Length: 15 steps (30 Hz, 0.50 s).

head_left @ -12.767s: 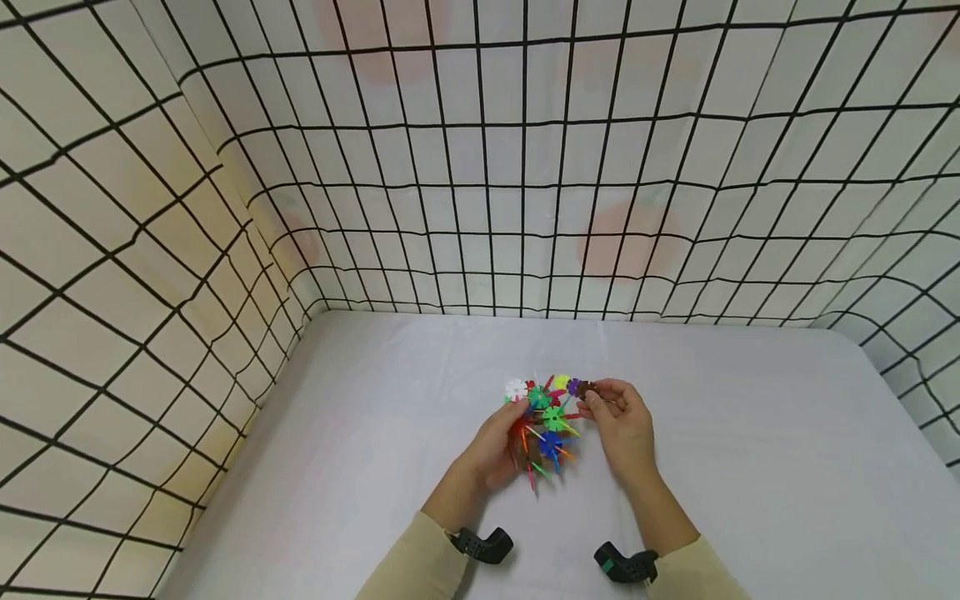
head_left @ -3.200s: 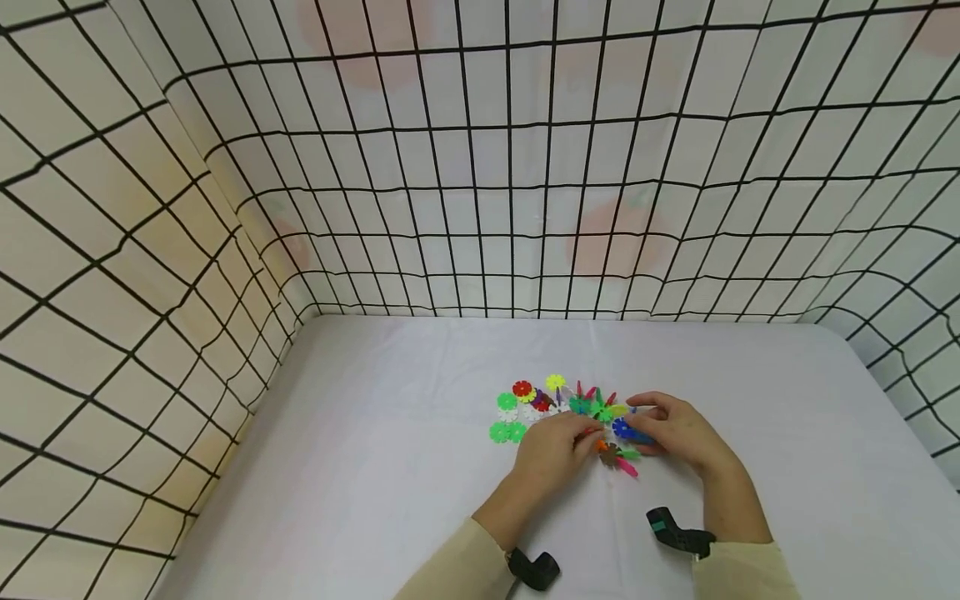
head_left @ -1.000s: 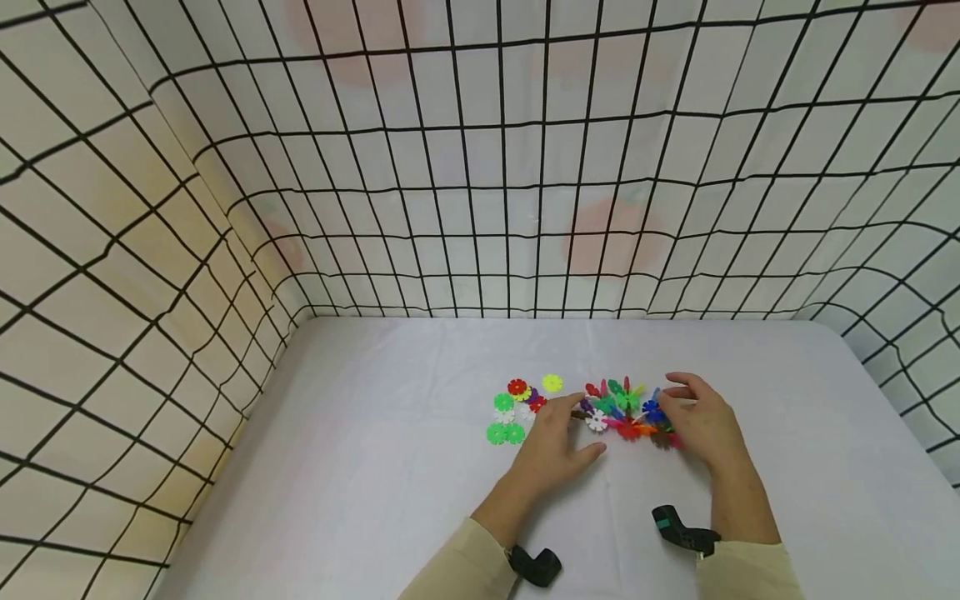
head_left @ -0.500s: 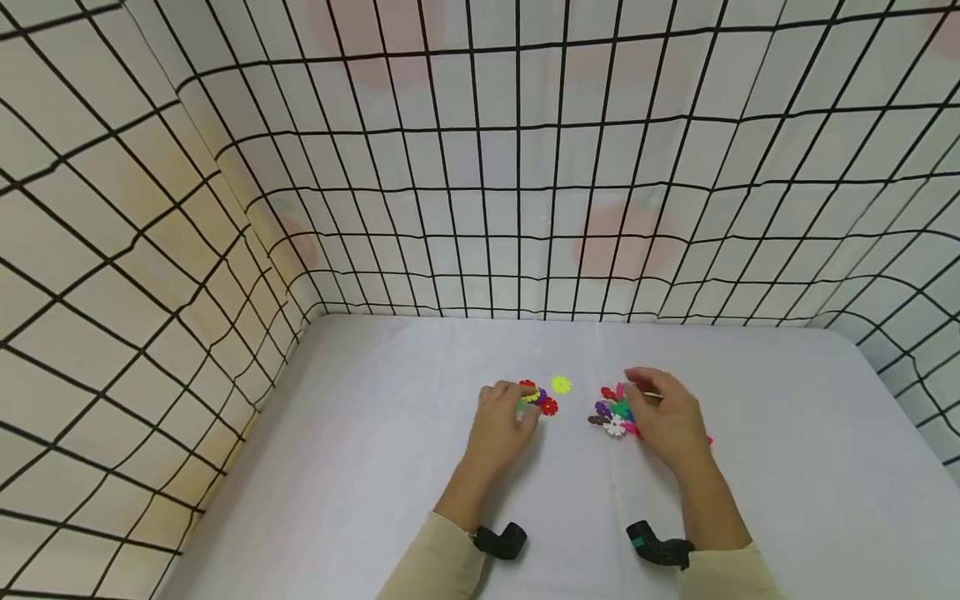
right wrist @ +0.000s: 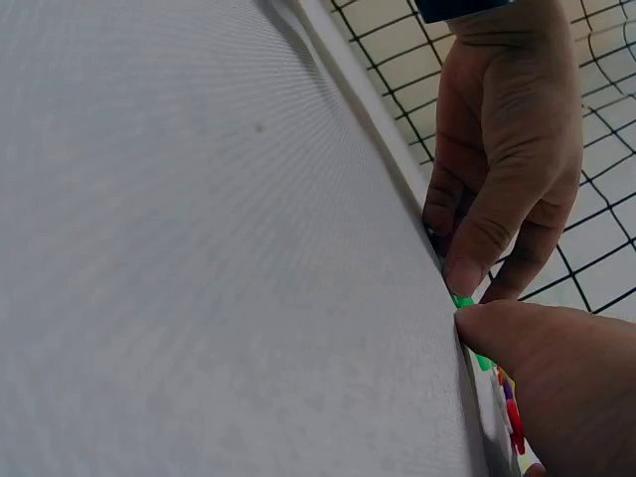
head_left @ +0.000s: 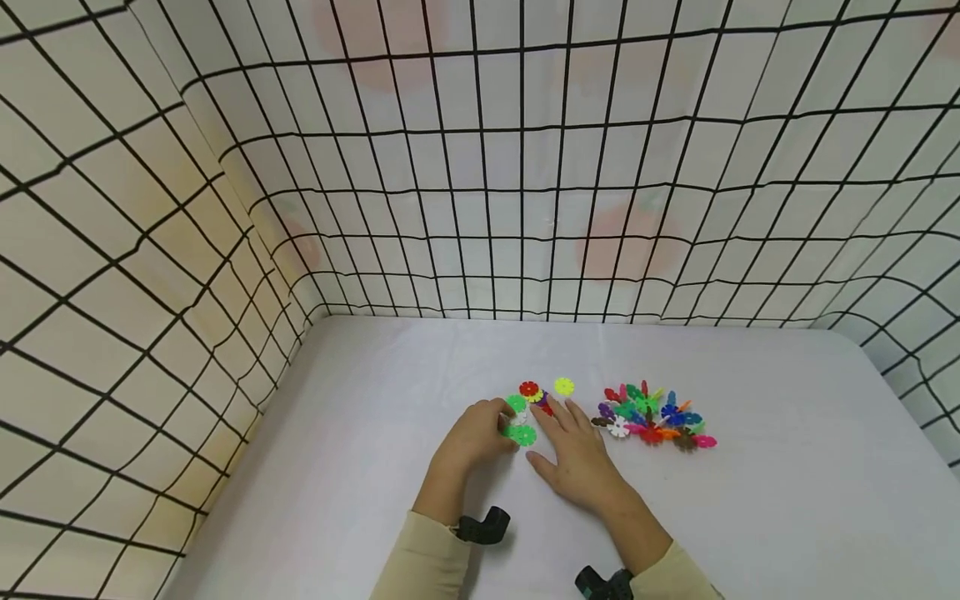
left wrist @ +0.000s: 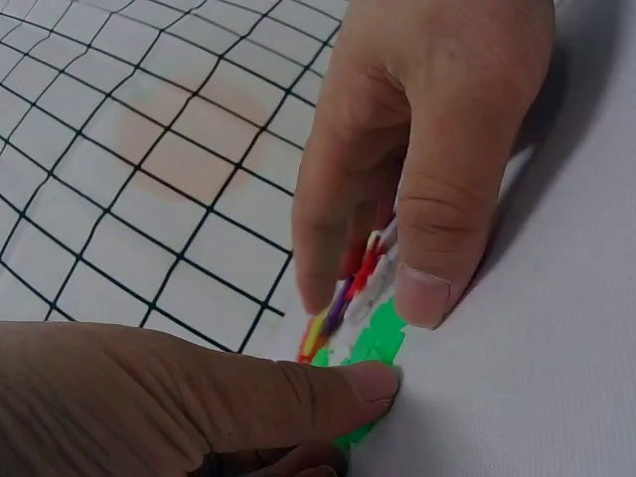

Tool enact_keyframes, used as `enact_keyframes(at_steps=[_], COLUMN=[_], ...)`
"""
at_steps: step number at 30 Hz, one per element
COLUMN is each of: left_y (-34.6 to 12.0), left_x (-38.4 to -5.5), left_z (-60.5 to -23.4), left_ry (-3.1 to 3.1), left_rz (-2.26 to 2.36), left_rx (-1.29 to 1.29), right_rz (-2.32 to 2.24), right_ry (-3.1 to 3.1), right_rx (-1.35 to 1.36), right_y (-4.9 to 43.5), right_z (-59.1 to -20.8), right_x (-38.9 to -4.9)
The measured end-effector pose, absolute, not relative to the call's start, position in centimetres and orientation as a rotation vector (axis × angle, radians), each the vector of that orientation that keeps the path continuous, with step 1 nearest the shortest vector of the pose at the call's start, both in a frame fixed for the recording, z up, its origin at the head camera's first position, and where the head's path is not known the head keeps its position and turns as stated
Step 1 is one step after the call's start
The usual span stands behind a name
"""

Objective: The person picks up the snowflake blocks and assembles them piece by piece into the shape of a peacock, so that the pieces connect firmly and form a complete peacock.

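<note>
Several loose notched plastic discs lie flat on the white table. Among them are green discs (head_left: 524, 436), a red disc (head_left: 529, 390) and a yellow disc (head_left: 564, 386) set a little apart. My left hand (head_left: 476, 433) curves along the left side of this group, and in the left wrist view its thumb (left wrist: 373, 383) touches the green discs. From the other side my right hand (head_left: 585, 462) lies low with fingers spread, fingertips at the red and purple discs. Both hands partly cover the group. Discs joined into a spiky, many-coloured cluster (head_left: 651, 412) stand to the right, touched by neither hand.
A white cloth covers the table (head_left: 780, 467). Black wire grid panels (head_left: 525, 183) rise along the back, left and right sides, with pale sheeting behind them. A black wrist camera (head_left: 486, 527) sits at the left sleeve.
Earlier I held the cluster; I then set it down and shifted it right. My right hand has left it and moved left to the loose discs, where my left hand also went.
</note>
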State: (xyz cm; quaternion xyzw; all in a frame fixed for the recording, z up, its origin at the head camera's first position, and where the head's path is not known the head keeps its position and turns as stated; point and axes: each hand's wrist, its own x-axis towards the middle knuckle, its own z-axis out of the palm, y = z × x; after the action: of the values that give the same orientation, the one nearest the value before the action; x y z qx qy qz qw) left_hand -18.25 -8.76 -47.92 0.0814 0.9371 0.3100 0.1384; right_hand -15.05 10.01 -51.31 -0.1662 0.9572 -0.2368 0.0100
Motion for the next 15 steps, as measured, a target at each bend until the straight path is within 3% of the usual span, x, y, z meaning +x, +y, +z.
enact_keyframes(at_steps=[9, 15], left_y=[-9.2, -9.9], left_x=[-18.6, -18.8], left_z=[-48.7, -49.3], left_ry=[2.658, 2.618], left_rz=[1.059, 1.173], left_rx=[0.289, 0.262], right_rz=[-0.99, -0.925], right_ry=[3.064, 3.075], right_rx=[-0.532, -0.537], right_y=[10.3, 10.2], right_z=[-51.6, -51.8], right_x=[-15.5, -15.6])
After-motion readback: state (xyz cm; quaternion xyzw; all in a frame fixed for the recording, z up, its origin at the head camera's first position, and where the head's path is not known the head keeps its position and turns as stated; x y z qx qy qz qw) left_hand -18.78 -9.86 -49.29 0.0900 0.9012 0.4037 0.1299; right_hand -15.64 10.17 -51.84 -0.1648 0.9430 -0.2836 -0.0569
